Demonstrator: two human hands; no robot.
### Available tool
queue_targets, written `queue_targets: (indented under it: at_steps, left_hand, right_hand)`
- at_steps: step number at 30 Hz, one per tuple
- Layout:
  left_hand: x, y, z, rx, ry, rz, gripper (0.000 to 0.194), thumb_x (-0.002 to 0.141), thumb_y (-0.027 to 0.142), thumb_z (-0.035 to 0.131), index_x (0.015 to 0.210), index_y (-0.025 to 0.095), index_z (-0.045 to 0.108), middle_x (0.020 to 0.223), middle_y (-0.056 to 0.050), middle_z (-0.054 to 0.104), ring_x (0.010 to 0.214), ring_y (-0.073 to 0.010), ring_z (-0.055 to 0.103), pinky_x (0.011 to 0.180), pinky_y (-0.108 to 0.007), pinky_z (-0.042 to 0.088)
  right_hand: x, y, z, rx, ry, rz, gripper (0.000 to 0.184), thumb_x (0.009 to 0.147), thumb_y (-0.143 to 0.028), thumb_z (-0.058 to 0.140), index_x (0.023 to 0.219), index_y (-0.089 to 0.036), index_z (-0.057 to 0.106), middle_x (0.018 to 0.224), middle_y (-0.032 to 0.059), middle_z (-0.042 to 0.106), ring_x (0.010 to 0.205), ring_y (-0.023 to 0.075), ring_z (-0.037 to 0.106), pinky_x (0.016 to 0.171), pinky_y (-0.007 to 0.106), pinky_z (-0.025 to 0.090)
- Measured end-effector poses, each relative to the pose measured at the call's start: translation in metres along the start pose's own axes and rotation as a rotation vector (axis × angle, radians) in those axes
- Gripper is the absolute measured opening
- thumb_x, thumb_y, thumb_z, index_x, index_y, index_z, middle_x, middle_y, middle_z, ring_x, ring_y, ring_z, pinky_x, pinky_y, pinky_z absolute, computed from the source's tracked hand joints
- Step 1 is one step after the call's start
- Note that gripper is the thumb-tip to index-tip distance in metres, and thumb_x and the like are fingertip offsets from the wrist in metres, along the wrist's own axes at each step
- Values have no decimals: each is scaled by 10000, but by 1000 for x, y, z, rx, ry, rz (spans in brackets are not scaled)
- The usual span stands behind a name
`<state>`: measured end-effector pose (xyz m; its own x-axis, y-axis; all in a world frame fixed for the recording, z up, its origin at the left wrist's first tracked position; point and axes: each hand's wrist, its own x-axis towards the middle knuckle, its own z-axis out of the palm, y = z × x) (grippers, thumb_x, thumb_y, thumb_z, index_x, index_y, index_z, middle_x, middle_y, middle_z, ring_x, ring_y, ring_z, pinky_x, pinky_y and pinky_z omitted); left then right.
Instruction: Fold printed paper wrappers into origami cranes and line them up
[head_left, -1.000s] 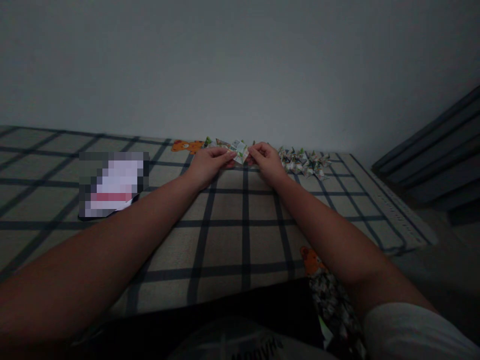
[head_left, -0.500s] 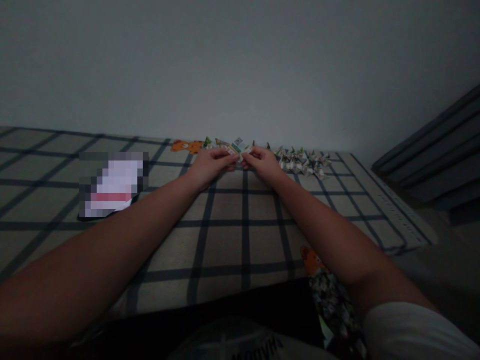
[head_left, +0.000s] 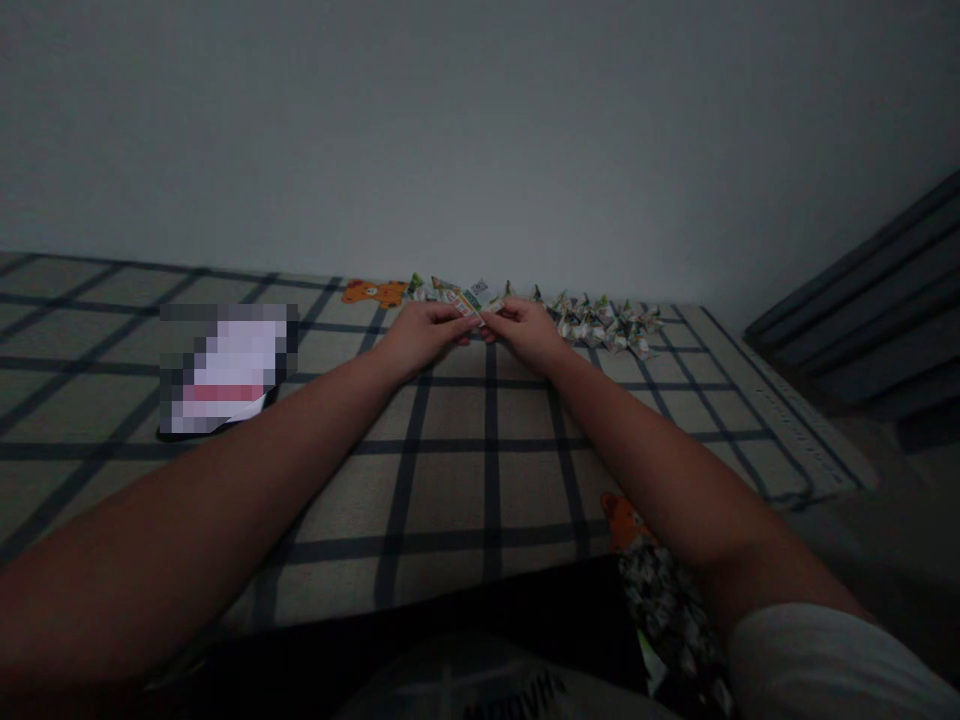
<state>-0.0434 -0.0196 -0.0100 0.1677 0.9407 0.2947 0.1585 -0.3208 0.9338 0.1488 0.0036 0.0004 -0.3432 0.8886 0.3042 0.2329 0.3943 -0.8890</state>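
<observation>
Between my two hands is a small printed paper piece [head_left: 474,294] with a square code on it, its near edge pinched by the fingers. My left hand [head_left: 426,335] is closed on its left side, thumb pointing inward. From the other side my right hand [head_left: 525,330] grips it, and the fingertips of both hands nearly meet. Just right of my right hand lie several folded printed paper pieces [head_left: 611,325] with pointed tips, bunched in rows. A few more folded pieces [head_left: 417,287] show behind my hands, partly hidden.
A phone-like device [head_left: 236,365], its screen blurred out, lies on the checked cloth [head_left: 450,480] at left. A heap of dark-and-white folded pieces [head_left: 667,610] sits by my right elbow. A plain wall [head_left: 465,140] rises behind; ridged dark panels [head_left: 862,300] stand at right.
The paper between my hands has tilted and its code has shifted slightly right. My fingertips have come closer together; both arms stay almost where they were.
</observation>
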Motion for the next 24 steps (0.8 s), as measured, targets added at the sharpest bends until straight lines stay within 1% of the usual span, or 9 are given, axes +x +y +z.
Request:
queue_targets:
  at_steps: [2, 7, 9, 12, 16, 19, 22, 24]
  left_hand:
    - [0, 0, -1, 38, 8, 0, 436, 725, 582, 782, 787, 150, 772, 701, -52, 705, 637, -142, 586, 604, -253, 439]
    - [4, -5, -4, 116, 33, 17, 423, 773, 575, 727, 671, 165, 701, 615, -33, 633, 557, -129, 500, 546, -261, 354]
    - [5, -4, -5, 138, 52, 5, 424, 773, 567, 726, 627, 175, 657, 577, -17, 590, 525, -121, 458, 528, -265, 322]
    - [4, 0, -4, 144, 48, -10, 411, 764, 557, 736, 625, 183, 636, 559, -7, 568, 505, -118, 434, 511, -269, 295]
    - [1, 7, -2, 134, 41, -17, 405, 747, 538, 762, 598, 181, 642, 563, -24, 597, 515, -122, 460, 517, -274, 326]
    - [0, 7, 0, 13, 25, -35, 353, 688, 500, 814, 649, 176, 678, 610, -39, 651, 549, -133, 521, 536, -267, 376]
    - [2, 4, 1, -86, 26, -43, 331, 646, 458, 845, 713, 168, 699, 655, -49, 684, 584, -139, 576, 567, -262, 417]
    - [2, 4, 1, -80, 29, -43, 315, 657, 438, 837, 718, 164, 696, 649, -47, 678, 578, -133, 575, 564, -257, 412]
  right_hand:
    - [1, 0, 1, 19, -7, 8, 362, 783, -511, 770, 729, -180, 636, 666, 1, 637, 662, 135, 601, 631, 251, 484]
    - [4, 1, 5, 238, 29, 53, 425, 783, -604, 748, 863, -207, 616, 696, -16, 625, 650, 123, 602, 615, 239, 518]
    - [3, 1, 6, 222, 19, 45, 443, 770, -620, 754, 855, -206, 621, 703, -17, 620, 649, 118, 594, 617, 237, 518]
    - [1, 0, 4, 108, -2, -12, 441, 758, -608, 770, 757, -194, 619, 685, -13, 619, 637, 115, 574, 621, 242, 501]
    - [-1, -2, 2, 47, 22, -19, 437, 772, -592, 758, 685, -197, 595, 641, -11, 617, 632, 123, 569, 618, 249, 486]
    - [0, -2, 2, 48, 18, 1, 429, 774, -580, 762, 675, -194, 603, 634, -8, 620, 626, 121, 567, 624, 249, 495]
    - [1, 1, 4, 94, 14, 29, 426, 770, -584, 768, 702, -191, 619, 659, -3, 631, 616, 112, 571, 611, 240, 504]
    - [3, 3, 5, 170, 16, 50, 435, 758, -610, 768, 756, -197, 631, 692, -6, 639, 623, 109, 585, 593, 231, 510]
